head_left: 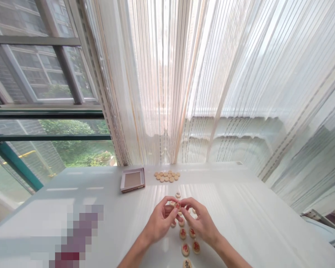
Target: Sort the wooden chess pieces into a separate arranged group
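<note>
Both my hands meet over the middle of the white table (pixel 240 208). My left hand (pixel 159 220) and my right hand (pixel 199 220) pinch one round wooden chess piece (pixel 178 206) with a red character between their fingertips. Below and between the hands lie several more wooden pieces with red characters (pixel 189 240), in two short rows. One piece with a dark character (pixel 187 264) lies at the frame's bottom edge. A single piece (pixel 178 194) sits just beyond the fingers.
A cluster of several plain-faced wooden pieces (pixel 167 176) lies at the table's far edge, next to a shallow square box (pixel 133 180). Sheer striped curtains (pixel 212 93) hang behind the table. A window (pixel 39 93) is at the left. A blurred patch covers the near left.
</note>
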The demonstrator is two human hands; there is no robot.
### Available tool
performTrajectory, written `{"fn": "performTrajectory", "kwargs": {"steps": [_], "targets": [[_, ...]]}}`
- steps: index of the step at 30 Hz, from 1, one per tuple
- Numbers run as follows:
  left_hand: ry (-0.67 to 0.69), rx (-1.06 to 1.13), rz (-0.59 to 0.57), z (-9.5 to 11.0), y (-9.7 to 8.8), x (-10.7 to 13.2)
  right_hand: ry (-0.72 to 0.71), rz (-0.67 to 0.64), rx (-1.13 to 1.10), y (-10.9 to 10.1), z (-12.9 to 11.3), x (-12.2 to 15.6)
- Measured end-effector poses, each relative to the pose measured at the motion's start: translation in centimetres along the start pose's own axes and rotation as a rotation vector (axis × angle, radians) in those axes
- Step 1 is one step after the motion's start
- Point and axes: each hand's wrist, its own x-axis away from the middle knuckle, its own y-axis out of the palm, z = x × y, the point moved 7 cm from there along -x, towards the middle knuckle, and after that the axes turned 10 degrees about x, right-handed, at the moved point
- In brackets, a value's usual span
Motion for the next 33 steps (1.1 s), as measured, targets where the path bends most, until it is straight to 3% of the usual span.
{"fn": "performTrajectory", "kwargs": {"steps": [10, 18, 24, 33], "targets": [[0.008, -0.057, 0.032, -0.3, -0.1, 0.1, 0.044, -0.039, -0.02, 0.7, 0.2, -0.2], [0.103, -0.349, -0.015, 1.3, 0.1, 0.5, 0.06, -0.017, -0.026, 0.9, 0.9, 0.0], [0.145, -0.432, -0.005, 1.4, 0.0, 0.8, 0.08, -0.045, -0.04, 1.1, 0.5, -0.1], [0.039, -0.312, 0.037, 0.3, -0.8, 0.5, 0.055, -0.046, 0.007, 1.4, 0.1, 0.3]]}}
